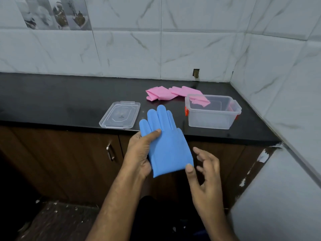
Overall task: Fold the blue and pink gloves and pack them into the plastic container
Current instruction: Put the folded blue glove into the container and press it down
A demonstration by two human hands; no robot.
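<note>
Nothing is packed yet, it is judged: the plastic container stands empty on the tabletop, beyond the fingers. The blue glove is clasped by the left hand; the right hand, fingers spread, touches its cuff. Pink gloves lie unfolded behind the container, farther away.

Blue glove; pink gloves; clear container, red latches; black tabletop; white marbled tiles.
</note>
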